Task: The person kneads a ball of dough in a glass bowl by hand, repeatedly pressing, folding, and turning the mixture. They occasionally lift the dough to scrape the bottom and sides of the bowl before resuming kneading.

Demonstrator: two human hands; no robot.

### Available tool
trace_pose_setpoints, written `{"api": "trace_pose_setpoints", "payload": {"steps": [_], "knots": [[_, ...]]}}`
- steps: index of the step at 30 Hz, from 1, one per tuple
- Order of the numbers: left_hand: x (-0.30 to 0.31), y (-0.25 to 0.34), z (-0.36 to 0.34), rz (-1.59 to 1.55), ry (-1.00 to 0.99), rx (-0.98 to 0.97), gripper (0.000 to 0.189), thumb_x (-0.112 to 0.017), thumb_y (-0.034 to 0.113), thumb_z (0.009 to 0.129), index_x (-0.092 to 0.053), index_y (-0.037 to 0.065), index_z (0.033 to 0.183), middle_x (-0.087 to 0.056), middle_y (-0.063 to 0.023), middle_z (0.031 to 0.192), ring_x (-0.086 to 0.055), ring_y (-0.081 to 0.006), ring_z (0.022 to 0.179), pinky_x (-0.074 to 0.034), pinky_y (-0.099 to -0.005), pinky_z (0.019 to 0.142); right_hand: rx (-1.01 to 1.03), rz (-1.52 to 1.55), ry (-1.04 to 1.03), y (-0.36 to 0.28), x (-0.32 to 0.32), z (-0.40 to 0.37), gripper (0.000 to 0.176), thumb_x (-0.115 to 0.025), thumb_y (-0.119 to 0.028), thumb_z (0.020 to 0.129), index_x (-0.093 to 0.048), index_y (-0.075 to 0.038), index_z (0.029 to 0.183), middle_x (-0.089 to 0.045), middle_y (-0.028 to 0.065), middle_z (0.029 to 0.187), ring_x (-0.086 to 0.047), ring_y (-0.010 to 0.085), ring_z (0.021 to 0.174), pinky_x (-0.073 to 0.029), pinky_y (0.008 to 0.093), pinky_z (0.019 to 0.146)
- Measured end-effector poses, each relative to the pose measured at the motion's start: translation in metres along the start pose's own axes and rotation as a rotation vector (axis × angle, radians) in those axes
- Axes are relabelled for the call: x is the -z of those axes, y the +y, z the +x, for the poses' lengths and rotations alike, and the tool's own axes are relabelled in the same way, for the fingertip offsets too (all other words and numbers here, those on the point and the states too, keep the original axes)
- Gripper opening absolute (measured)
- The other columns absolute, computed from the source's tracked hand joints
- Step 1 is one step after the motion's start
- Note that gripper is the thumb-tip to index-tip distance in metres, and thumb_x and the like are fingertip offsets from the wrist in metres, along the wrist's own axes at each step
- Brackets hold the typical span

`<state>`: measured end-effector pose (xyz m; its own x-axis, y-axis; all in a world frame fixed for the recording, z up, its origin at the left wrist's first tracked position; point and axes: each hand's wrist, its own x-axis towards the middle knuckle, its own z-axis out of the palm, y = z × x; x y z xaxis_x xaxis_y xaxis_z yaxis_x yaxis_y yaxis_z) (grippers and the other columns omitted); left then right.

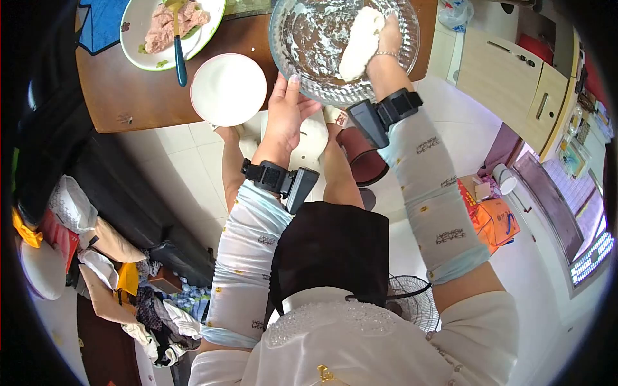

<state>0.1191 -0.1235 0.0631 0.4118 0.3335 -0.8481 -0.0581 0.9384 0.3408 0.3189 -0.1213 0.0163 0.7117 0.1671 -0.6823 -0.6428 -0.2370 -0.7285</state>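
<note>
A large clear glass bowl (309,38) dusted with flour stands at the near edge of the brown table (141,96). Inside it lies a long pale lump of dough (360,42). My right hand (389,32) is in the bowl, fingers pressed on the dough's far end. My left hand (286,109) rests against the bowl's near rim from outside, fingers together along the glass. Both forearms wear light sleeves and black wrist devices.
An empty white bowl (228,89) sits left of the glass bowl. Behind it is a white plate (138,51) of pink minced meat with a blue-handled spoon (179,55). Clothes pile (129,283) lies on the floor at left, a fan (412,302) below, cabinets (508,77) at right.
</note>
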Motion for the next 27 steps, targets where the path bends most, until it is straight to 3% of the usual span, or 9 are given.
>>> {"api": "trace_pose_setpoints", "payload": {"steps": [2,4,6,12,15,19,22,23,27], "knots": [[-0.01,0.011,-0.009,0.235,0.179,-0.092,0.051,-0.048,0.021,0.093,-0.027,0.009,0.138,-0.059,-0.0075,0.091,-0.057,-0.0142,0.072,-0.05,-0.0247,0.063,0.271,-0.156,0.428,0.019,0.009,0.005,0.042,-0.042,-0.036,0.087,-0.065,-0.001,0.085,-0.067,0.0157,0.086,-0.064,0.0277,0.069,-0.049,0.0377,0.069],[-0.018,0.008,-0.015,0.349,0.284,-0.121,0.056,-0.052,0.018,0.09,-0.025,0.001,0.137,-0.055,-0.0093,0.092,-0.055,-0.0154,0.074,-0.048,-0.0259,0.065,0.314,-0.285,0.43,0.019,0.011,-0.003,0.035,-0.05,-0.034,0.084,-0.066,-0.003,0.086,-0.066,0.0147,0.085,-0.061,0.0301,0.078,-0.045,0.0408,0.077],[-0.029,-0.002,-0.032,0.777,0.354,-0.498,0.055,-0.053,0.016,0.089,-0.028,-0.002,0.135,-0.05,-0.0116,0.096,-0.051,-0.0173,0.081,-0.046,-0.0279,0.071,0.474,-0.7,0.616,0.021,0.008,-0.016,0.025,-0.058,-0.028,0.08,-0.066,-0.005,0.086,-0.065,0.0141,0.087,-0.054,0.0322,0.09,-0.036,0.0448,0.085],[-0.056,-0.028,-0.019,0.642,-0.084,-0.574,0.055,-0.031,0.032,0.097,-0.024,-0.005,0.138,-0.039,-0.0253,0.128,-0.033,-0.0333,0.125,-0.02,-0.0336,0.107,0.547,-0.631,0.695,0.017,0.002,-0.026,0.023,-0.064,-0.026,0.078,-0.063,-0.004,0.081,-0.062,0.0121,0.081,-0.052,0.0308,0.09,-0.034,0.0448,0.086],[-0.053,-0.022,-0.008,0.739,-0.199,-0.404,0.069,-0.016,0.045,0.096,-0.018,-0.012,0.136,-0.013,-0.0279,0.144,-0.008,-0.0361,0.137,-0.007,-0.0343,0.111,0.453,-0.383,0.516,0.022,0.007,-0.017,0.03,-0.065,-0.032,0.078,-0.062,-0.002,0.083,-0.063,0.0135,0.079,-0.058,0.0284,0.076,-0.044,0.0413,0.071],[-0.056,0.01,-0.012,0.603,-0.28,-0.215,0.07,-0.018,0.052,0.095,-0.025,-0.001,0.139,-0.028,-0.0134,0.143,-0.026,-0.0202,0.131,-0.017,-0.0296,0.108,0.386,0.244,0.136,0.019,0.01,-0.004,0.035,-0.057,-0.035,0.084,-0.06,0.0,0.08,-0.064,0.0118,0.076,-0.06,0.0178,0.062,-0.049,0.0337,0.06],[-0.055,0.02,-0.006,0.475,-0.277,-0.194,0.073,-0.02,0.055,0.094,-0.024,-0.002,0.139,-0.028,-0.0151,0.143,-0.025,-0.0244,0.132,-0.016,-0.033,0.109,0.064,0.471,-0.362,-0.005,0.005,-0.029,0.031,-0.045,-0.026,0.09,-0.059,-0.003,0.103,-0.063,0.012,0.092,-0.058,0.0193,0.085,-0.045,0.0344,0.078],[-0.058,0.022,-0.009,0.386,-0.243,-0.17,0.075,-0.023,0.056,0.093,-0.021,-0.003,0.139,-0.027,-0.0177,0.143,-0.025,-0.0289,0.132,-0.016,-0.036,0.109,-0.035,0.235,-0.243,-0.012,0.011,-0.029,0.032,-0.042,-0.026,0.091,-0.059,-0.001,0.101,-0.062,0.0095,0.098,-0.058,0.0213,0.087,-0.045,0.0318,0.08],[-0.052,0.019,-0.016,0.332,-0.091,-0.263,0.066,-0.033,0.047,0.095,-0.026,-0.003,0.137,-0.043,-0.0211,0.131,-0.042,-0.027,0.121,-0.032,-0.0342,0.102,0.574,-0.189,-0.29,-0.02,0.011,0.007,0.032,-0.046,-0.024,0.09,-0.058,0.003,0.104,-0.062,0.012,0.099,-0.057,0.0196,0.089,-0.044,0.0303,0.08]]}}
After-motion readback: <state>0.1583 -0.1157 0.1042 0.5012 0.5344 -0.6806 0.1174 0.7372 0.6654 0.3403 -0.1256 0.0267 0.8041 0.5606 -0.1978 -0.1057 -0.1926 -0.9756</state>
